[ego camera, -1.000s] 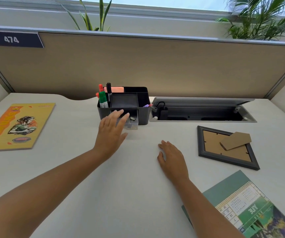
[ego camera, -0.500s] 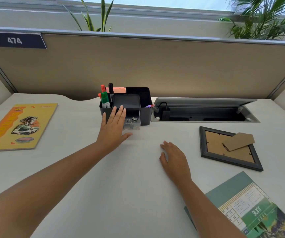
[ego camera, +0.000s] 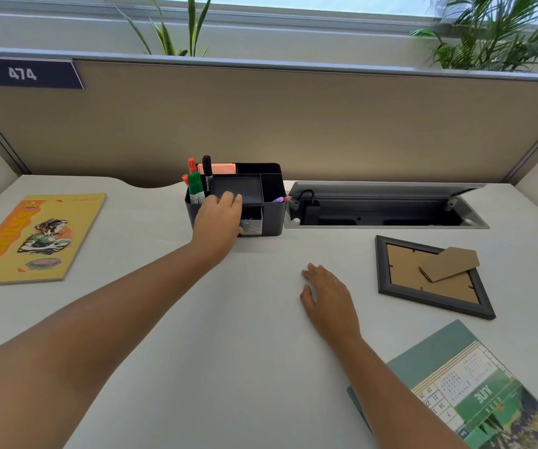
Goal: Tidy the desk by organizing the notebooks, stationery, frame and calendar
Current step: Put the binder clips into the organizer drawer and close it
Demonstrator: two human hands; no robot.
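Note:
A black desk organizer (ego camera: 272,212) stands at the back of the desk with green, red and black markers (ego camera: 196,186) and a pink pad (ego camera: 220,167) in it. Its clear drawer (ego camera: 253,225) holds metal clips. My left hand (ego camera: 219,223) grips the organizer's front: the fingers curl over the top edge and the thumb lies beside the drawer. My right hand (ego camera: 327,301) rests flat on the desk. An orange notebook (ego camera: 31,238) lies at the left. A black frame (ego camera: 432,277) lies face down at the right, and a green calendar (ego camera: 475,393) lies flat at the near right.
An open cable tray (ego camera: 387,207) is sunk into the desk right of the organizer. A beige partition (ego camera: 293,124) closes off the back, with plants behind it. Bare white desk (ego camera: 228,351) shows between my arms.
My left hand moved forward from in front of the drawer onto the organizer. The clear drawer now sits further in. My right hand stayed where it was.

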